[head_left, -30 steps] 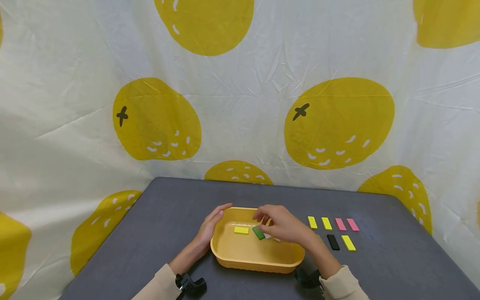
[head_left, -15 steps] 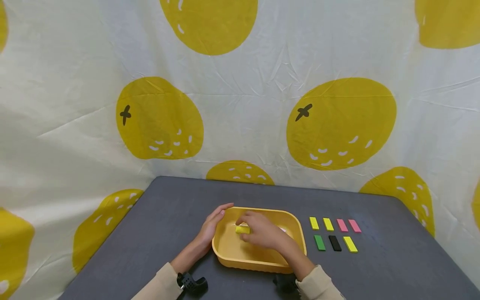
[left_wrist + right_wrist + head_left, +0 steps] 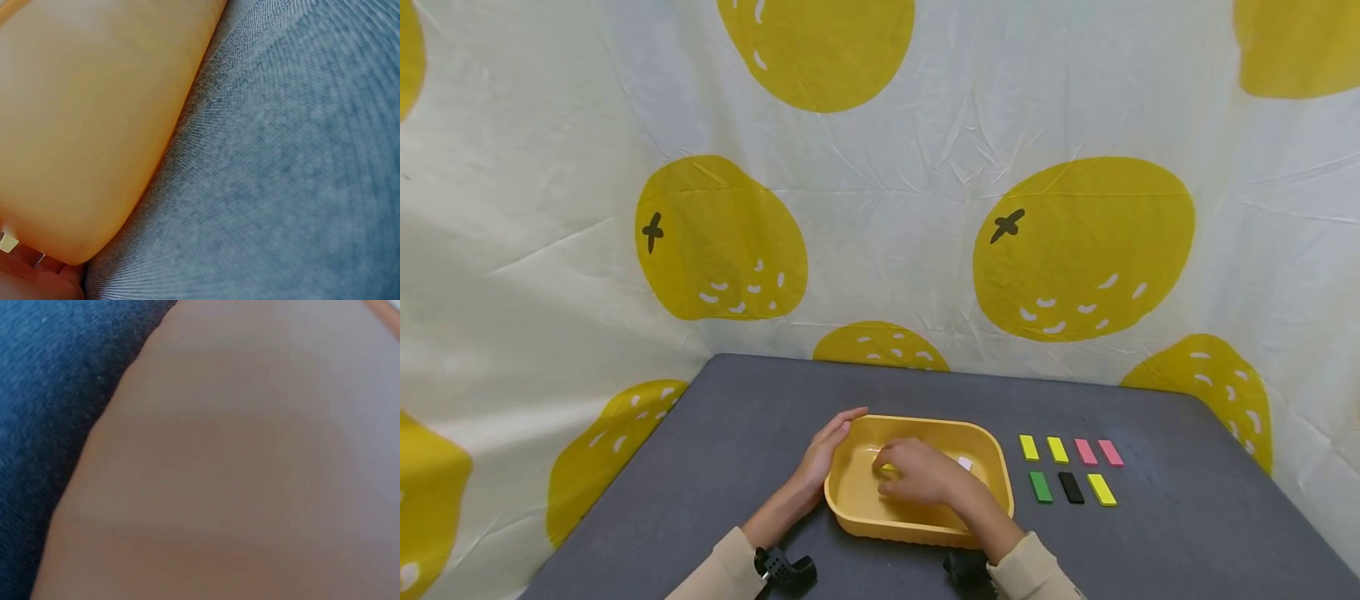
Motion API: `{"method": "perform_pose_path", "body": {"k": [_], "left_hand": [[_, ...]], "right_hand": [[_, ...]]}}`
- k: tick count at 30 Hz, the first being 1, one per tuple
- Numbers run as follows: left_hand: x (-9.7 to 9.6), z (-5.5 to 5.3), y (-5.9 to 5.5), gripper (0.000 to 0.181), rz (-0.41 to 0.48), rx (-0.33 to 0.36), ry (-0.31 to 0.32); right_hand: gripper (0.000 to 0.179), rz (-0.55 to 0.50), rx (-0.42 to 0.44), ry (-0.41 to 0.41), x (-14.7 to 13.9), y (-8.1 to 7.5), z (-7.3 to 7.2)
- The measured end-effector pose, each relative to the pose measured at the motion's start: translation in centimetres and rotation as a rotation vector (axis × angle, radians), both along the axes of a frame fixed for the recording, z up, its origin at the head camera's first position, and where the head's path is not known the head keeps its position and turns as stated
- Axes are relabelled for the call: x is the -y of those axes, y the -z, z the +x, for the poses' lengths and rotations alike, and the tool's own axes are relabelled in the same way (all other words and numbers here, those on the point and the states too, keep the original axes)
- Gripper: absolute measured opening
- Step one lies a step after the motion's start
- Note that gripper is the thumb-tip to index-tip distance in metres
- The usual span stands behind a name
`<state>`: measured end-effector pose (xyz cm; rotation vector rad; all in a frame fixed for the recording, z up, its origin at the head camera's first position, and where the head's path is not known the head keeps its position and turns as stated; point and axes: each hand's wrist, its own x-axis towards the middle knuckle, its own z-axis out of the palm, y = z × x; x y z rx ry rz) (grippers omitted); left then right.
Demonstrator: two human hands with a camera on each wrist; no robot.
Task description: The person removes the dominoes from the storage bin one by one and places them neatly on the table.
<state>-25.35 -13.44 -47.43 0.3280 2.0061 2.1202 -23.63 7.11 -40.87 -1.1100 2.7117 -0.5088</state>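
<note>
A yellow-orange plastic tub stands on the dark table in the head view. My left hand lies along the tub's left side with its fingers extended; in the left wrist view part of that hand shows under the tub's wall. Inside the tub, my right hand has its fingers curled over a flat yellow rectangular block, holding it and hiding most of it. A white block lies in the tub to the right of this hand. The right wrist view is filled mostly by blurred skin.
Right of the tub lie two rows of flat blocks. The far row has two yellow blocks and two pink blocks. Nearer are a green block, a black block and another yellow one. A fruit-patterned curtain hangs behind the table.
My right hand has moved left and down inside the tub to the yellow block. The green block has gone from the tub; one now shows in the near row. The left hand stays put.
</note>
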Motion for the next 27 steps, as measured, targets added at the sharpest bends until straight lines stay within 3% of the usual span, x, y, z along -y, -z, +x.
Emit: {"method": "perform_pose_path", "body": {"k": [7, 12, 17, 24, 27], "left_hand": [[-0.01, 0.02, -0.06, 0.048, -0.005, -0.005, -0.002], [0.02, -0.06, 0.01, 0.047, -0.003, -0.004, 0.004], [0.05, -0.04, 0.10, 0.048, -0.004, -0.004, 0.007], [0.07, 0.05, 0.16, 0.047, 0.011, -0.007, 0.013], [0.06, 0.03, 0.14, 0.048, 0.009, -0.011, 0.012]], "right_hand": [[0.017, -0.010, -0.006, -0.045, 0.18, -0.18, -0.02], [0.019, -0.048, 0.042, -0.076, 0.38, -0.34, 0.13], [0.028, -0.073, 0.101, -0.063, 0.47, -0.27, 0.28], [0.040, -0.036, 0.085, -0.030, 0.57, -0.09, 0.46], [0.037, -0.012, 0.075, -0.024, 0.52, 0.04, 0.43]]}}
